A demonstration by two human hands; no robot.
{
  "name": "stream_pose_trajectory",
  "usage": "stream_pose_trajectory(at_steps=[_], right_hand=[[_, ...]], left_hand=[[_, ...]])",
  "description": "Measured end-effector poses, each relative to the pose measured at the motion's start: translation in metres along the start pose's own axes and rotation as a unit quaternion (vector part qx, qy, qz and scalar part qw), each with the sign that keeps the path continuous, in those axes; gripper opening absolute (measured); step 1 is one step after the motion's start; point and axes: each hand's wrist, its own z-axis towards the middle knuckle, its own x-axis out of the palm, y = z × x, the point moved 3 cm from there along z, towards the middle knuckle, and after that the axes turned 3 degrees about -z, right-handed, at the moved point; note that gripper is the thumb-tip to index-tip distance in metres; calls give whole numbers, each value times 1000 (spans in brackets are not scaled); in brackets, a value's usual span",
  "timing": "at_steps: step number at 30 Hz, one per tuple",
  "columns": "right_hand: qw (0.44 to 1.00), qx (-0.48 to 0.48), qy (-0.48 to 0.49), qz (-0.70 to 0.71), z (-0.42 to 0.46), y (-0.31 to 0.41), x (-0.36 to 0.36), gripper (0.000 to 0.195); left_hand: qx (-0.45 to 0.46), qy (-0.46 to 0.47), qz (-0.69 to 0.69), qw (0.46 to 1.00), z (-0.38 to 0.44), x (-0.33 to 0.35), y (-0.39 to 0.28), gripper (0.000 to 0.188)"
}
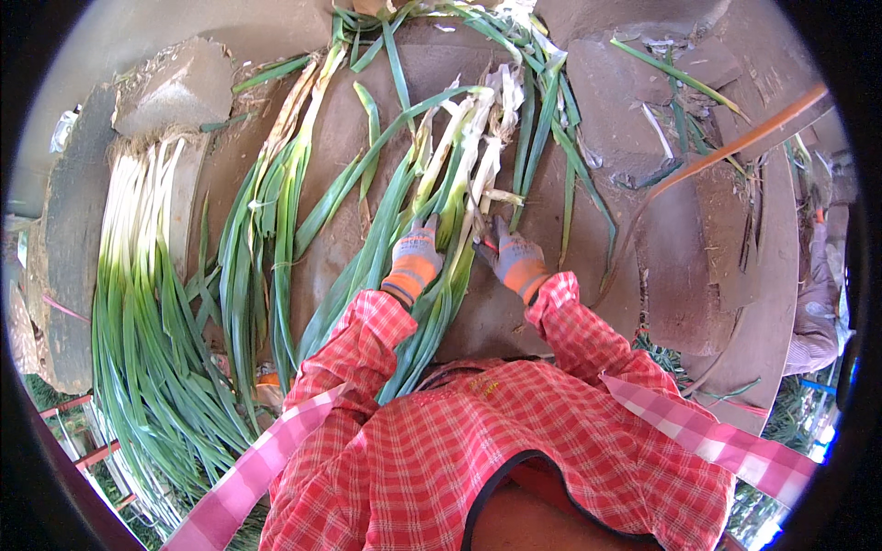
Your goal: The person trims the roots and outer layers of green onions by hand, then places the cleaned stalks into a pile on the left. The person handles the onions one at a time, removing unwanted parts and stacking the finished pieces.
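Note:
Both hands wear grey and orange work gloves. My left hand (416, 258) is closed around green onion stalks (448, 213) near the middle of the table, their leaves running down towards my body. My right hand (513, 258) is just right of those stalks, its fingers around a small tool with a dark pointed metal end (477, 215); its full shape is hidden. Withered outer leaves (506, 96) hang about the pale upper ends. More untrimmed green onions (282, 179) lie left of my hands. At the far left is a neat bundle with clean white stems (141, 206).
The surface is a brown, uneven tabletop (551, 330). A grey block (176, 86) stands at the upper left, by the roots of the neat bundle. Peeled leaves (551, 89) lie at the top. A brown strap (730, 148) crosses the right side. Another person's arm (816, 303) shows at the right edge.

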Motion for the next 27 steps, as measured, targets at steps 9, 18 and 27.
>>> stream_pose_trajectory(at_steps=[9,18,27], right_hand=[[995,82,-52,-1,144,-43,-63,77],[999,-16,-39,-16,27,-12,-9,76],[999,32,-43,-7,91,-21,-23,79]], left_hand=[[-16,47,70,996,10,-16,-19,77],[-102,72,-68,990,62,-4,-11,61],[-76,59,-173,980,72,17,27,76]])
